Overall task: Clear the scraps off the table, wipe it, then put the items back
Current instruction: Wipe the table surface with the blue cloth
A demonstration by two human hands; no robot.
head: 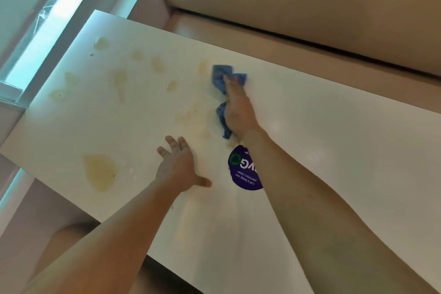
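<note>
A white table (334, 150) fills most of the view. Several yellowish stains mark its left half, the largest (100, 172) near the front-left edge. My right hand (238, 110) lies flat on a crumpled blue cloth (223, 74) and presses it onto the tabletop near the table's middle, fingers straight. Part of the cloth shows beyond my fingertips and part beside my palm. My left hand (179, 164) rests flat on the table with fingers spread, closer to me and left of the cloth. It holds nothing.
A round purple sticker (243, 174) with white lettering sits on the table, partly under my right forearm. A beige bench seat (310, 7) runs along the far side. A window (43, 31) is at the left, past the table's end.
</note>
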